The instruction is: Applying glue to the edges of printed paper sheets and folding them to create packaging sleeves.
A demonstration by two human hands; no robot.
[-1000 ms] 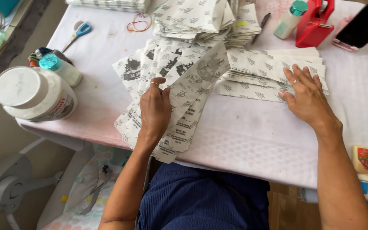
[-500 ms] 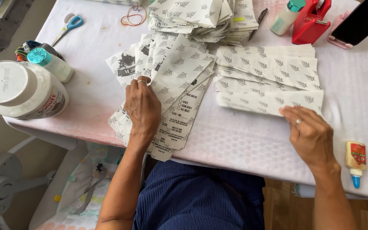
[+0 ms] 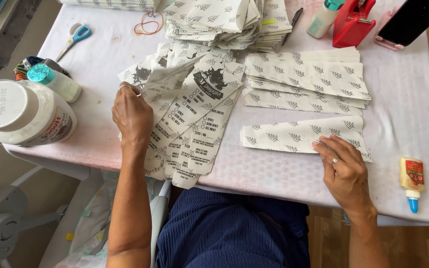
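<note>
Head view: the left hand [image 3: 132, 115] rests palm-down on the left edge of a fanned spread of printed paper sheets [image 3: 194, 114], its fingers curled together against the paper and pressing it to the desk [image 3: 284, 173]; whether any sheet is pinched between the fingers cannot be told. The spread lies across the middle of the desk and its lower ends hang over the near edge. The right hand [image 3: 346, 171] lies flat with fingers loosely apart, fingertips touching the lower right part of a single patterned paper bag [image 3: 299, 135] that lies alone just below a stack of flat patterned bags [image 3: 309, 82]. A taller pile of folded bags [image 3: 224, 22] sits at the far side of the desk. To the left stand a large white lidded jar [image 3: 21, 113] lying on its side and a small bottle with a teal cap [image 3: 55, 82], with blue-handled scissors [image 3: 75, 38] and a red rubber band [image 3: 149, 24] further back. On the right are a red tape dispenser [image 3: 353, 22], a dark phone in a pink case [image 3: 408, 22] and a small glue bottle with a blue tip [image 3: 411, 182] near the right hand
</note>
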